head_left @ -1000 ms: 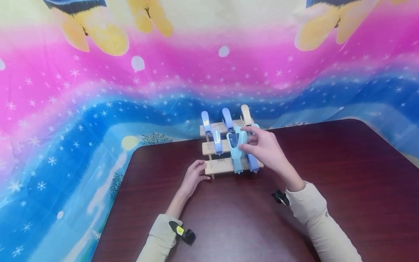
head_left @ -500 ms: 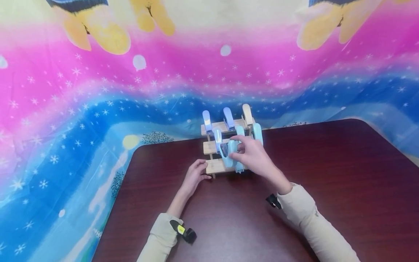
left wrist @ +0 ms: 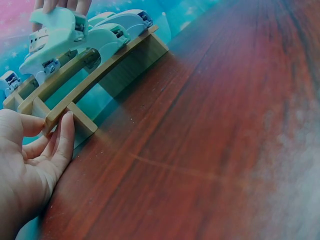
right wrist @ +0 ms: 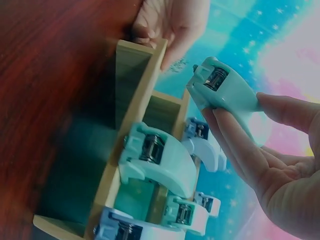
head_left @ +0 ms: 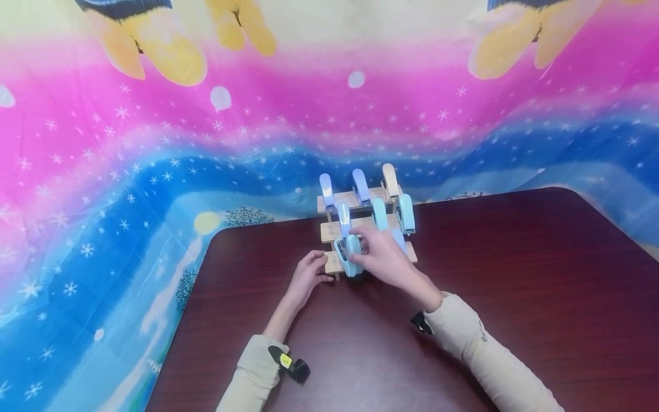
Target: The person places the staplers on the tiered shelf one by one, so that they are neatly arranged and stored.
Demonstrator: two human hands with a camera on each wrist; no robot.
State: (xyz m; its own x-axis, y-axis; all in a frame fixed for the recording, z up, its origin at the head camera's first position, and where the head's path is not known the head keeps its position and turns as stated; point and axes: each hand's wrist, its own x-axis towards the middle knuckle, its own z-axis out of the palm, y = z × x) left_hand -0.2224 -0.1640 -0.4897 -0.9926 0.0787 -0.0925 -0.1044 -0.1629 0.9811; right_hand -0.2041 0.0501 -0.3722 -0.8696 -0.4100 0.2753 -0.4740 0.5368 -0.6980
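My right hand [head_left: 383,257] pinches a mint-green stapler [head_left: 353,256] between thumb and fingers, at the left part of the front step of a small three-step wooden stand [head_left: 332,264]. In the right wrist view the held stapler [right wrist: 230,92] tilts in the fingers, apart from the front board. Beside it on that board stand another mint stapler [right wrist: 160,160] and a purple one [right wrist: 132,227]; my right hand largely hides these in the head view. My left hand [head_left: 302,280] grips the left end of the front step, thumb above and fingers beneath in the left wrist view.
Along the top step stand two purple staplers [head_left: 360,186] and a beige stapler [head_left: 389,180]. A purple stapler [head_left: 344,219] and two mint staplers [head_left: 405,213] occupy the middle step. The dark red table [head_left: 370,355] meets a patterned cloth backdrop [head_left: 288,126] behind the stand.
My right hand has carried the mint stapler left and lower, from in front of the right-hand staplers to the front step's left part. My left hand keeps its grip on the stand.
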